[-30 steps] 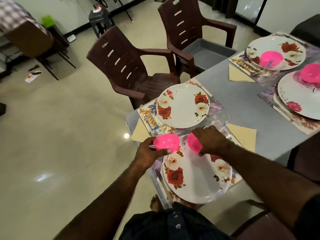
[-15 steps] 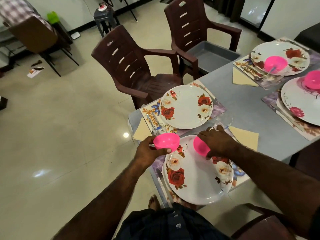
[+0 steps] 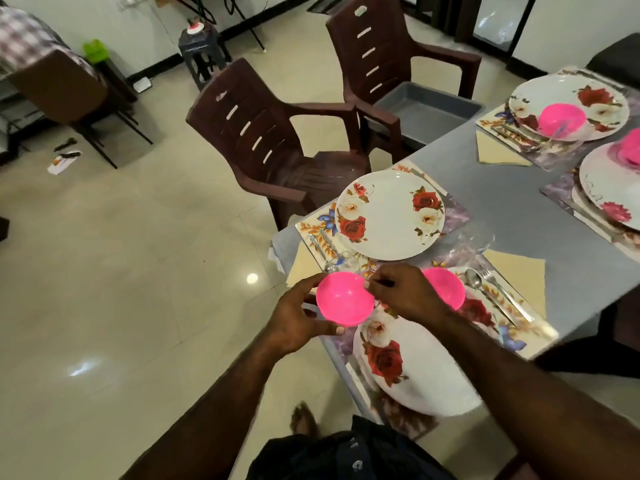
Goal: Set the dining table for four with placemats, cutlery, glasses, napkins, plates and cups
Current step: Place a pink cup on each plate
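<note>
My left hand [image 3: 298, 317] grips a pink cup [image 3: 344, 299] in the air just off the grey table's [image 3: 519, 209] near corner. My right hand [image 3: 405, 292] reaches across, and its fingertips pinch that cup's right rim. A second pink cup [image 3: 445, 287] sits on the near floral plate [image 3: 422, 375], behind my right hand. The far floral plate [image 3: 391, 216] on its placemat [image 3: 311, 230] carries nothing. A spoon and fork [image 3: 488, 289] and a yellow napkin [image 3: 516, 271] lie right of the near plate.
Two brown plastic chairs [image 3: 263, 147] stand along the table's far side, and one holds a grey tub [image 3: 422, 109]. At the right lie two more settings, each with a plate and a pink cup [image 3: 561, 119]. A clear glass [image 3: 474, 240] stands between the near settings.
My right hand let go of the second pink cup, left it on the near plate and moved left to the cup in my left hand. The view shifted slightly.
</note>
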The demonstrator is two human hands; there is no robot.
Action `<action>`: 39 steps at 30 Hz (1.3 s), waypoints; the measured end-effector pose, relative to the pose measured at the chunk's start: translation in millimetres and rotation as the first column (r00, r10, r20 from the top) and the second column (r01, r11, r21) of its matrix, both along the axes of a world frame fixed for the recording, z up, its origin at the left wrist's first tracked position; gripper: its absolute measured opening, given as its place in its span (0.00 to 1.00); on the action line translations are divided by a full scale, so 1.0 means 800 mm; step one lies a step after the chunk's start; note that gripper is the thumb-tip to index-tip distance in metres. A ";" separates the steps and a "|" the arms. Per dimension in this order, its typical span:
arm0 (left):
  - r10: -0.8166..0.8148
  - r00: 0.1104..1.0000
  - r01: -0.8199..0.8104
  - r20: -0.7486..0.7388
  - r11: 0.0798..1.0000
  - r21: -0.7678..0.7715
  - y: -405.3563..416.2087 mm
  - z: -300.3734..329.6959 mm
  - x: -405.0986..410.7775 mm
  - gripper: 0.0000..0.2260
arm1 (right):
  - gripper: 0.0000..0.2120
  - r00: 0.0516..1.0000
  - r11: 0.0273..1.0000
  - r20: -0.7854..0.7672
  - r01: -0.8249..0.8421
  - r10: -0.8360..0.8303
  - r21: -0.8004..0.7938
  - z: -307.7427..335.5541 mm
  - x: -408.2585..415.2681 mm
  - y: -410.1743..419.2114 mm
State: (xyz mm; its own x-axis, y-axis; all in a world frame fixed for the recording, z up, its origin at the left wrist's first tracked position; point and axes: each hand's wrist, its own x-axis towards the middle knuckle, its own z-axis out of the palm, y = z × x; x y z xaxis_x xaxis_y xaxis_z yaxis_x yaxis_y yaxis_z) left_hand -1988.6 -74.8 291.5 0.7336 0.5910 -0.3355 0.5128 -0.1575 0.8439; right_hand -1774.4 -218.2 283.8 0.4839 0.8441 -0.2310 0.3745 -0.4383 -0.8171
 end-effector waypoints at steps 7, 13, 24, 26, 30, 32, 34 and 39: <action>-0.114 0.993 0.107 0.041 0.985 0.137 0.105 -0.021 -0.085 0.49 | 0.09 0.991 0.990 0.129 -0.016 0.034 -0.139 -0.004 -0.082 0.103; -0.178 0.979 0.160 0.101 0.973 0.167 0.206 -0.009 -0.151 0.48 | 0.12 0.960 0.978 0.280 0.071 -0.014 -0.196 0.004 -0.167 0.194; -0.225 0.969 0.197 0.106 0.955 0.223 0.316 -0.008 -0.011 0.34 | 0.09 0.727 0.774 0.476 0.618 -0.495 -0.138 0.069 -0.013 0.203; -0.324 0.945 0.305 0.052 0.926 0.224 0.317 -0.022 0.029 0.33 | 0.09 0.669 0.673 0.473 0.714 -0.573 -0.195 0.046 0.024 0.178; -0.443 0.896 0.439 -0.023 0.878 0.192 0.323 -0.051 0.097 0.30 | 0.11 0.651 0.535 0.454 0.759 -0.608 -0.371 -0.013 0.070 0.147; -0.465 0.884 0.465 -0.041 0.869 0.169 0.328 -0.062 0.130 0.29 | 0.10 0.674 0.506 0.445 0.738 -0.590 -0.446 -0.040 0.081 0.141; -0.497 0.864 0.502 -0.074 0.849 0.165 0.334 -0.070 0.157 0.27 | 0.09 0.709 0.502 0.421 0.701 -0.565 -0.506 -0.059 0.083 0.146; -0.608 0.789 0.615 -0.091 0.779 0.122 0.342 -0.084 0.222 0.26 | 0.11 0.705 0.410 0.385 0.679 -0.595 -0.609 -0.073 0.086 0.163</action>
State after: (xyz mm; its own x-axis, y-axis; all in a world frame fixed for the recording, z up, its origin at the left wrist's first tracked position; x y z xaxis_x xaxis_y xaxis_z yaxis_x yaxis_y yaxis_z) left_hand -1811.2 198.4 224.4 0.9430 0.0657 -0.3264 0.3051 -0.5625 0.7685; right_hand -1705.8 -87.6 225.0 0.8670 -0.1017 -0.4877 -0.2007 -0.9673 -0.1552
